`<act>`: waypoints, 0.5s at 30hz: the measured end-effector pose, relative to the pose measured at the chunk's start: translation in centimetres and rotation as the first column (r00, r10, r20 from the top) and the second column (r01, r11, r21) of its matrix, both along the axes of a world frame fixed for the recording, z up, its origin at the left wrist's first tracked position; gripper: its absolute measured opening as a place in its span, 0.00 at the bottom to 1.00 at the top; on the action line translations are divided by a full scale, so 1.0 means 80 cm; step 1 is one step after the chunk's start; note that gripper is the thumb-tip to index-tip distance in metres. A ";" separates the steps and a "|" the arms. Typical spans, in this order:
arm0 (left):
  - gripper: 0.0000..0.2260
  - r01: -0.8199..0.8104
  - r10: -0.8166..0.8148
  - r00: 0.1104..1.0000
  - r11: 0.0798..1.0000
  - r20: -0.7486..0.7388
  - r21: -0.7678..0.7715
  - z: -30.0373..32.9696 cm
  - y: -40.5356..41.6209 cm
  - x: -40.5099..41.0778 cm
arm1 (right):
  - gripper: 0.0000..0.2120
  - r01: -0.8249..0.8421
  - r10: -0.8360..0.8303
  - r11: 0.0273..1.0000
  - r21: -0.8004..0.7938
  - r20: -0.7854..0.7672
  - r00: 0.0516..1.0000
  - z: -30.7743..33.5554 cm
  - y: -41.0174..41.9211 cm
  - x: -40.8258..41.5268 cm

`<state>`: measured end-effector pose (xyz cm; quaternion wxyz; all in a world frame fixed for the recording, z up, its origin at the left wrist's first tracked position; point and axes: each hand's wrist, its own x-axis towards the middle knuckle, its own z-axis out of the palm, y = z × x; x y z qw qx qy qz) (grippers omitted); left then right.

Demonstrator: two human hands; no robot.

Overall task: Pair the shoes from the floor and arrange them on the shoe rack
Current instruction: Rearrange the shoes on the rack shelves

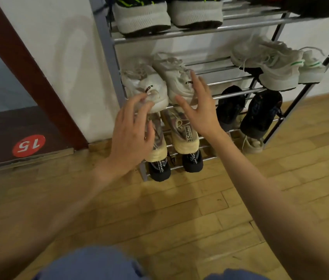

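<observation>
A pair of white sneakers stands side by side, heels toward me, on the second shelf of the metal shoe rack: the left shoe and the right shoe. My left hand hovers with spread fingers at the left shoe's heel, fingertips touching or just off it. My right hand is open, fingers spread against the right shoe's heel and outer side. Neither hand grips anything.
The rack also holds black-and-white trainers on top, white-green sneakers at right, cream-soled shoes, black sandals and dark shoes below. A beige shoe lies under the rack. Wood floor, white wall and red-brown doorframe at left.
</observation>
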<state>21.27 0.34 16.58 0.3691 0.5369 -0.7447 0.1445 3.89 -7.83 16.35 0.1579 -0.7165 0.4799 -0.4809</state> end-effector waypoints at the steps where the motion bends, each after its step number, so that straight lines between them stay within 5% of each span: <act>1: 0.16 0.010 -0.010 1.000 1.000 -0.004 -0.018 -0.011 0.003 0.002 | 0.34 0.014 -0.013 1.000 -0.015 0.032 0.999 -0.008 0.005 0.001; 6: 0.13 0.010 -0.007 1.000 0.993 -0.028 0.121 -0.059 0.008 0.010 | 0.20 0.217 -0.183 0.958 -0.187 0.186 0.966 -0.083 0.039 -0.003; 15: 0.14 0.161 -0.227 0.955 0.939 0.193 0.305 -0.086 0.002 -0.020 | 0.19 0.224 -0.222 0.974 -0.024 0.066 0.973 -0.173 0.044 -0.061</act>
